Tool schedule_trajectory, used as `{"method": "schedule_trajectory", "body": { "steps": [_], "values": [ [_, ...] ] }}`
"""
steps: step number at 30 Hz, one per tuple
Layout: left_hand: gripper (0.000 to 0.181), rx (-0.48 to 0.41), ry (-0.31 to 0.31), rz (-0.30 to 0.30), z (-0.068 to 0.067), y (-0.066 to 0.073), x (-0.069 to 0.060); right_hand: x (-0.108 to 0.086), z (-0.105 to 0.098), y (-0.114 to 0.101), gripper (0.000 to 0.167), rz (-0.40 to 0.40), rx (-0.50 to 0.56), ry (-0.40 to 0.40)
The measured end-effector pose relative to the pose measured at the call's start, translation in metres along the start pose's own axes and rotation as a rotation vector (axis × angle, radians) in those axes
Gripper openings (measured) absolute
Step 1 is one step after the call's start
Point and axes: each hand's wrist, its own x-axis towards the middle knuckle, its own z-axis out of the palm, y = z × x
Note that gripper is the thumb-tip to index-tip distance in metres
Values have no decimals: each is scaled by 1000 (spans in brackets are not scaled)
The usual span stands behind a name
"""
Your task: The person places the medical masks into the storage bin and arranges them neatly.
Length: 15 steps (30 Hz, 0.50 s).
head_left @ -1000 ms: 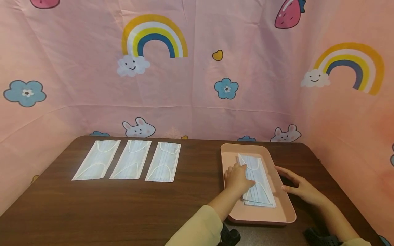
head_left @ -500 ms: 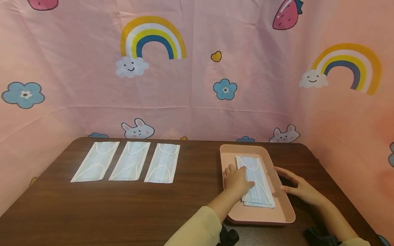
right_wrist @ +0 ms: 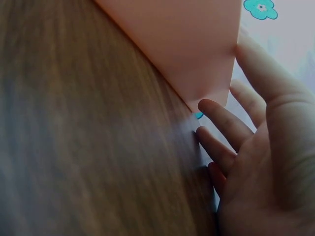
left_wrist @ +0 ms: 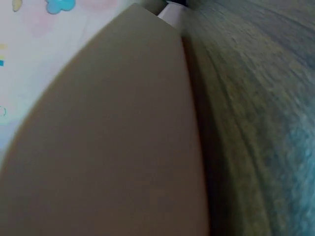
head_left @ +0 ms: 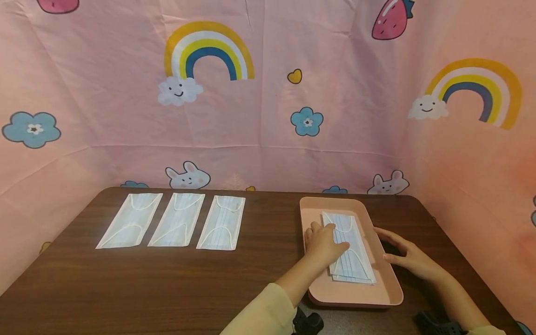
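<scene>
A pink tray (head_left: 356,295) holds a small stack of pale blue pleated masks (head_left: 353,265), with white ear loops on top. My left hand (head_left: 324,244) reaches over the tray's left side, its thumb and index finger spread on the top mask and the other fingers beside the stack's left edge. Outside the tray's right wall, my right hand (head_left: 412,258) touches the rim with relaxed fingers. The right wrist view shows that hand (right_wrist: 266,132) with its thumb against the tray wall (right_wrist: 192,44). A broad dim surface fills much of the left wrist view; no fingers show there.
Three masks lie flat in a row on the brown table (head_left: 146,288) at the left: one far left (head_left: 131,221), one in the middle (head_left: 177,221) and one nearer the tray (head_left: 222,223). A pink patterned cloth (head_left: 268,116) hangs behind the table.
The left hand has shifted slightly over the stack, its thumb now a little farther right and up. The right hand, tray and three laid-out masks keep their places.
</scene>
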Motion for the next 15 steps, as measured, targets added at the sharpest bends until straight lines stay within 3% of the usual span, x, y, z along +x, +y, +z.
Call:
{"method": "schedule_trajectory", "body": {
  "steps": [4,7,10,15],
  "values": [
    [55,-56,-6,42,-7,-1,0,-1,0,0,62,0,-3,1],
    [55,-145,-25,58,-17,-2,-1,-1,0,0,62,0,-5,-1],
    [55,-242,-54,101,-29,-3,-1,-1,0,1,62,8,1,0],
    [56,-330,-102,207,-50,-6,-1,1,-1,2,62,-1,11,-7]
  ]
}}
